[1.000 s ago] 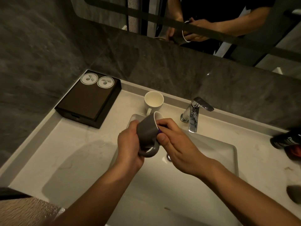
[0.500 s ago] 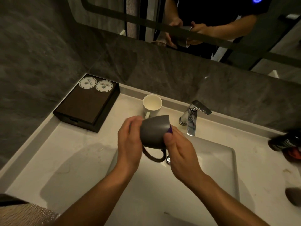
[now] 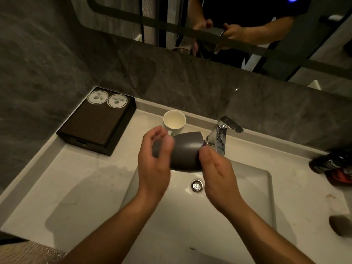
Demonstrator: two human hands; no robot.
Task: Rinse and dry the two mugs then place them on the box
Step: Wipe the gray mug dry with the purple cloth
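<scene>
The grey mug [image 3: 187, 153] now lies on its side with its mouth to the right. A second ago the mouth tipped up and away, with the handle hanging on the near side; that handle no longer shows. The mug also sits farther out, closer to the tap [image 3: 221, 138]. The left hand [image 3: 154, 168], earlier wrapped tight round the body, is now blurred and cups the base loosely. The right hand [image 3: 217, 174] is now at the mug's right end, thumb outside the rim.

Dark grey stone walls [image 3: 47, 54], mirror [image 3: 171, 12] above, white countertop [image 3: 76, 187], sunken basin [image 3: 257, 187], chrome tap [image 3: 222, 136], dim light
</scene>
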